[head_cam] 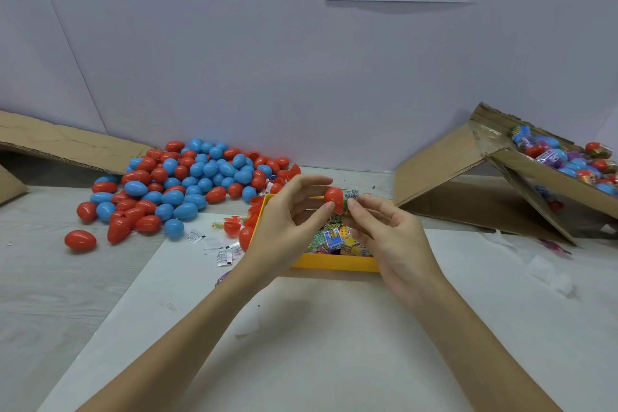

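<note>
red egg half [333, 198] is held up above the far end of the yellow tray [334, 263], between the two hands. the left hand [287, 221] pinches it from the left, thumb under its rounded end and forefinger arched over the top. its long axis lies roughly level and across the view, closed end toward the left hand, open mouth toward the right. a printed packet [351, 194] sticks out of that mouth, and the right hand [384, 231] grips it with thumb and fingertips just at the rim. so the packet would go in along that axis, right to left, with the right hand placed to push while the left braces. how deep the packet sits inside cannot be told. a heap of eggs [187, 177], red and blue, lies on the bench [334, 344] well to the left.
</note>
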Tool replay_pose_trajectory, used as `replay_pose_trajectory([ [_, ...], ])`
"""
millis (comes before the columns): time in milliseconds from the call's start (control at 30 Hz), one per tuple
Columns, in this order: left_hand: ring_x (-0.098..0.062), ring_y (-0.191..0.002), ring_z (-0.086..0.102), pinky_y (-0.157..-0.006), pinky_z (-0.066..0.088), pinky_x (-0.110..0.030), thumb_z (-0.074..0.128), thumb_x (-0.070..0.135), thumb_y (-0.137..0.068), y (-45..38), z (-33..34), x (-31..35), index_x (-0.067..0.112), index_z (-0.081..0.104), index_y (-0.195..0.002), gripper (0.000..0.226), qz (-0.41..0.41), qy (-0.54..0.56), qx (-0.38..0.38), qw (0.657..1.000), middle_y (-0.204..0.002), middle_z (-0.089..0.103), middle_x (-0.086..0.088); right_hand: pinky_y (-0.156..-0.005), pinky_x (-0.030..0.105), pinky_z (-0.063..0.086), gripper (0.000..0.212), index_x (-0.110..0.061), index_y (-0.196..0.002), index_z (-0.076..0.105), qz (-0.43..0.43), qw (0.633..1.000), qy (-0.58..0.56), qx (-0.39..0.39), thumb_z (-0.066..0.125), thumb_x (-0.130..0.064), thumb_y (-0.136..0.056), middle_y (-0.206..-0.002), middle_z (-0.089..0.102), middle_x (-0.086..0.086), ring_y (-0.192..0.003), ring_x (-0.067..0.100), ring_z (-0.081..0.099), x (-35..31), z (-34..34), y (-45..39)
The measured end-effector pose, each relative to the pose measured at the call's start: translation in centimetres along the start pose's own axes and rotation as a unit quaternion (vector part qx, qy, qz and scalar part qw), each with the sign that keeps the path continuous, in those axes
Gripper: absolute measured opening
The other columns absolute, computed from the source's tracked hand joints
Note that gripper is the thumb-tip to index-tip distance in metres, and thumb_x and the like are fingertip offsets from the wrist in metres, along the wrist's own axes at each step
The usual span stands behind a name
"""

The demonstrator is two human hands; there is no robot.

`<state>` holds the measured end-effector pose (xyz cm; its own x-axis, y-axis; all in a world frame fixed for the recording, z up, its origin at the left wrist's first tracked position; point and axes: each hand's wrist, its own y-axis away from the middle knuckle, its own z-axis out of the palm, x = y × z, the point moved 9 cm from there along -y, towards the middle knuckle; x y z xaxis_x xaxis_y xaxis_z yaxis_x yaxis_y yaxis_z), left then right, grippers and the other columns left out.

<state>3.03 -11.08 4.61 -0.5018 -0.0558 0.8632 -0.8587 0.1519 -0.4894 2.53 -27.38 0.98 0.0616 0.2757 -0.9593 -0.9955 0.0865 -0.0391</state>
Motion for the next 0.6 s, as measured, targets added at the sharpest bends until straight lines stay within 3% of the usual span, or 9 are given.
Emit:
replay_pose_trajectory([
  [100, -0.017, -0.111, 0.07, -0.095, 0.057, -0.033, 0.075, 0.015, -0.093, 0.2, 0.4, 0.7, 0.016, 0.064, -0.128, 0.037, 0.043, -0.038, 0.0, 0.998, -0.117, 0.072, 0.004, -0.071, 0.019, 0.057, 0.009, -0.015, -0.097, 0.079, 0.039, 0.997, -0.072, -0.014, 0.077, -0.015, -0.088, -0.097, 0.079, 0.004, -0.092, 0.014, 0.075, 0.5, 0.5, 0.2],
  [267, -0.017, -0.105, 0.071, -0.092, 0.057, -0.026, 0.079, 0.011, -0.088, 0.4, 0.1, 1.9, 0.013, 0.065, -0.132, 0.047, 0.107, -0.083, 0.023, 0.991, -0.115, 0.071, 0.003, -0.066, 0.017, 0.057, 0.026, -0.002, -0.114, 0.073, 0.139, 0.972, -0.181, -0.053, 0.073, -0.014, -0.091, -0.103, 0.076, 0.009, -0.089, 0.014, 0.073, 1.6, 2.2, 0.9],
  [367, -0.024, -0.103, 0.07, -0.091, 0.058, -0.032, 0.078, 0.009, -0.089, 0.3, -0.1, 2.2, 0.013, 0.066, -0.133, 0.046, 0.129, -0.098, 0.021, 0.987, -0.114, 0.07, -0.002, -0.066, 0.018, 0.057, 0.03, -0.003, -0.116, 0.072, 0.194, 0.95, -0.235, -0.068, 0.074, -0.015, -0.089, -0.106, 0.074, 0.011, -0.088, 0.016, 0.073, 2.1, 3.0, 1.4],
  [600, -0.025, -0.101, 0.068, -0.09, 0.058, -0.035, 0.074, 0.01, -0.092, 0.2, -0.1, 2.4, 0.013, 0.066, -0.134, 0.043, 0.142, -0.117, 0.017, 0.983, -0.114, 0.067, -0.003, -0.079, 0.028, 0.062, 0.045, -0.004, -0.126, 0.069, 0.218, 0.937, -0.258, -0.095, 0.078, -0.02, -0.085, -0.111, 0.075, 0.017, -0.095, 0.023, 0.075, 2.1, 3.7, 1.9],
])
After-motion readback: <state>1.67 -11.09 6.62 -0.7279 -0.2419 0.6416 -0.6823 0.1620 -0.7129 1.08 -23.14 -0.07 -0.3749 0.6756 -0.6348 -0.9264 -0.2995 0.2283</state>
